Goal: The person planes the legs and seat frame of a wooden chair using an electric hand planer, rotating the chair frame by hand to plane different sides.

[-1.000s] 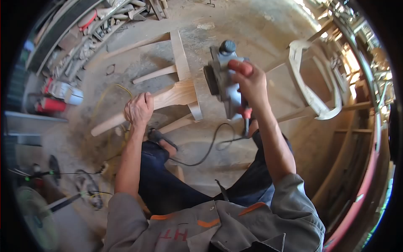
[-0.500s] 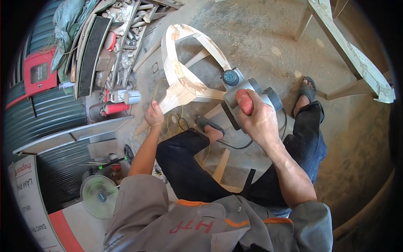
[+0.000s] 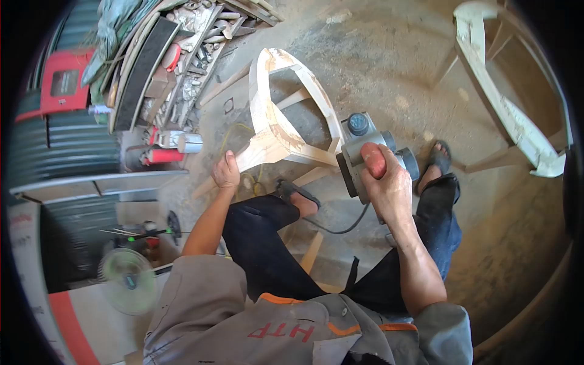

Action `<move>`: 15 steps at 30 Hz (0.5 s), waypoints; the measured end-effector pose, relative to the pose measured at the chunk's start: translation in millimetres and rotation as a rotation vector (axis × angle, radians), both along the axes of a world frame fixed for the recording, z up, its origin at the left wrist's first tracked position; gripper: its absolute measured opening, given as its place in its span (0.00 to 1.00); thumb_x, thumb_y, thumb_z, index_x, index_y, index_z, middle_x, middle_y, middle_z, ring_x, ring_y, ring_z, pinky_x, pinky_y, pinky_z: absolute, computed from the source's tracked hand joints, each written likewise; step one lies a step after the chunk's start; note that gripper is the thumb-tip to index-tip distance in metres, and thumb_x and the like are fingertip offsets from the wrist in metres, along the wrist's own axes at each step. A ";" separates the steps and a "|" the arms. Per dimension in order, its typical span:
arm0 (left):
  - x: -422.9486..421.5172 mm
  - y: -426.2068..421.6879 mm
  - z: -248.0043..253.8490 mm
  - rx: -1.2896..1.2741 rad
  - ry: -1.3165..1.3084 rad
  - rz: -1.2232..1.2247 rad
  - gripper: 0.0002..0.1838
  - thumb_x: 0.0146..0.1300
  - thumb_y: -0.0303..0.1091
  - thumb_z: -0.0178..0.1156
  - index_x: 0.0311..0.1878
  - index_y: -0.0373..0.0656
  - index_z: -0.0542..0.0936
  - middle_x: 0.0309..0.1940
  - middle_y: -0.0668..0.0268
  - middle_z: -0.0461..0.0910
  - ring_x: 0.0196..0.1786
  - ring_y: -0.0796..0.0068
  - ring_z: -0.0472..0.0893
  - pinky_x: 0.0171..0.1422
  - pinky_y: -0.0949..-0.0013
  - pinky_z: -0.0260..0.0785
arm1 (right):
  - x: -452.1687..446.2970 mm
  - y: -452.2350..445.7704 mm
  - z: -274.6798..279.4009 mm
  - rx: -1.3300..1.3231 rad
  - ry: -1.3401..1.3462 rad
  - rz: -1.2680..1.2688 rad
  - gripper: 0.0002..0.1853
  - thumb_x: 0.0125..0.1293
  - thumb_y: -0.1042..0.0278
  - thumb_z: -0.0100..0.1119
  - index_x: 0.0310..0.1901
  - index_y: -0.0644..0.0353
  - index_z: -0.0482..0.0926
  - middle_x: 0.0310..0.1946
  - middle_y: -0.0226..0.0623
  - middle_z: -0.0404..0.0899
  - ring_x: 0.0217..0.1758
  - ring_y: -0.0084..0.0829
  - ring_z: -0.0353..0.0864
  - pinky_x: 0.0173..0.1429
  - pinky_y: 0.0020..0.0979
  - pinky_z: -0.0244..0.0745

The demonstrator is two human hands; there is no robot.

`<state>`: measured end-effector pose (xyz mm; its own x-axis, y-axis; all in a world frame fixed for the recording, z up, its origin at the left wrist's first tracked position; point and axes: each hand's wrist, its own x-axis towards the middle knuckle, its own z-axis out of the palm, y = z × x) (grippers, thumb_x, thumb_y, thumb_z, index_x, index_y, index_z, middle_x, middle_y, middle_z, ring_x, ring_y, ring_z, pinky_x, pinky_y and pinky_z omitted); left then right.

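My left hand is closed around the lower left end of a pale wooden frame. The frame has a curved, ring-like top, with lighter and browner patches on its surface. My right hand grips a grey electric hand planer by its handle. A dark round knob sits at the planer's far end, and a reddish rounded part shows by my thumb. The planer is at the frame's right corner; whether it touches the wood I cannot tell. A dark cord runs down from it.
Another pale wooden frame stands at the far right. Wood scraps are piled at the upper left, near a red fire extinguisher. A fan is at lower left. My sandalled feet flank the work on the dusty floor.
The whole view has shifted, so the frame and planer appear slightly lower and further right. Both hands keep their holds. More of the other frame shows at the right.
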<state>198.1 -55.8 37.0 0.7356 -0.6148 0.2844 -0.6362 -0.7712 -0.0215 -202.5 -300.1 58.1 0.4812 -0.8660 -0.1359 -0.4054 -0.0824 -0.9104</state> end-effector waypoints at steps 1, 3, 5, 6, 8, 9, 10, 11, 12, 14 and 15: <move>-1.4 1.3 -0.8 -0.046 0.008 -0.007 0.29 0.76 0.53 0.42 0.40 0.42 0.86 0.35 0.45 0.85 0.41 0.36 0.82 0.50 0.40 0.71 | 2.7 0.5 -6.1 -0.063 -0.024 -0.017 0.30 0.58 0.68 0.65 0.64 0.65 0.77 0.42 0.62 0.86 0.44 0.58 0.88 0.51 0.49 0.82; -2.2 -3.4 2.0 -0.130 -0.039 -0.167 0.24 0.76 0.49 0.46 0.37 0.41 0.84 0.33 0.48 0.84 0.40 0.40 0.82 0.49 0.42 0.72 | 6.6 -3.0 -25.2 -0.201 -0.074 -0.023 0.30 0.57 0.68 0.64 0.63 0.65 0.78 0.45 0.63 0.85 0.44 0.57 0.89 0.52 0.48 0.82; -11.3 -7.9 12.2 -0.209 -0.074 -0.267 0.23 0.76 0.47 0.47 0.35 0.41 0.84 0.32 0.50 0.83 0.40 0.43 0.82 0.49 0.43 0.72 | 13.4 -5.5 -11.1 -0.098 -0.038 -0.051 0.32 0.56 0.66 0.66 0.63 0.69 0.79 0.43 0.58 0.86 0.36 0.46 0.89 0.45 0.42 0.83; -13.5 -8.1 11.7 -0.186 -0.042 -0.226 0.23 0.76 0.46 0.48 0.34 0.41 0.84 0.32 0.50 0.84 0.40 0.44 0.83 0.50 0.44 0.73 | 17.3 -0.3 2.1 0.007 -0.016 -0.090 0.33 0.55 0.65 0.67 0.63 0.71 0.78 0.42 0.57 0.87 0.34 0.42 0.88 0.43 0.40 0.82; -16.1 -6.9 19.8 -0.140 0.106 -0.163 0.26 0.75 0.48 0.47 0.31 0.40 0.85 0.34 0.49 0.87 0.42 0.45 0.86 0.53 0.46 0.76 | 21.2 19.0 32.1 0.162 -0.004 -0.189 0.35 0.54 0.64 0.68 0.64 0.74 0.77 0.40 0.51 0.86 0.29 0.31 0.84 0.37 0.34 0.81; -12.2 -10.3 21.3 -0.119 0.151 -0.140 0.27 0.75 0.49 0.46 0.31 0.39 0.85 0.35 0.49 0.87 0.42 0.44 0.86 0.53 0.47 0.76 | 21.5 25.4 36.0 0.088 -0.035 -0.216 0.35 0.54 0.64 0.68 0.64 0.74 0.77 0.39 0.51 0.86 0.28 0.31 0.84 0.36 0.33 0.81; -8.0 -10.9 22.0 -0.085 0.189 -0.125 0.28 0.75 0.50 0.45 0.32 0.39 0.85 0.35 0.48 0.87 0.42 0.44 0.86 0.53 0.47 0.77 | 21.3 34.9 30.8 0.025 -0.073 -0.248 0.35 0.54 0.64 0.68 0.64 0.74 0.78 0.39 0.50 0.86 0.28 0.31 0.84 0.36 0.33 0.80; -5.2 -9.2 23.1 -0.038 0.227 -0.111 0.29 0.75 0.51 0.44 0.32 0.38 0.85 0.36 0.47 0.87 0.43 0.44 0.87 0.54 0.47 0.77 | 18.0 48.0 32.8 -0.026 -0.112 -0.284 0.35 0.54 0.64 0.69 0.64 0.73 0.78 0.38 0.50 0.86 0.28 0.31 0.84 0.35 0.32 0.80; -0.9 -12.2 22.6 -0.010 0.256 -0.084 0.32 0.75 0.54 0.41 0.34 0.38 0.87 0.38 0.46 0.87 0.44 0.42 0.87 0.54 0.46 0.78 | 16.0 62.6 49.9 -0.037 -0.134 -0.312 0.34 0.55 0.65 0.68 0.64 0.73 0.78 0.38 0.48 0.86 0.27 0.29 0.84 0.34 0.31 0.80; -7.7 -4.7 13.5 0.004 0.266 -0.098 0.31 0.75 0.53 0.41 0.35 0.39 0.88 0.38 0.45 0.87 0.44 0.41 0.87 0.54 0.45 0.78 | 1.7 89.4 87.2 0.010 -0.185 -0.272 0.34 0.55 0.66 0.69 0.64 0.72 0.78 0.37 0.46 0.86 0.27 0.28 0.84 0.33 0.31 0.80; -15.1 -11.9 24.8 -0.007 0.269 -0.111 0.31 0.75 0.53 0.42 0.35 0.40 0.88 0.38 0.44 0.87 0.44 0.41 0.87 0.54 0.44 0.78 | -2.5 96.6 103.1 0.015 -0.214 -0.254 0.33 0.56 0.66 0.69 0.64 0.72 0.78 0.37 0.45 0.86 0.27 0.28 0.83 0.33 0.31 0.79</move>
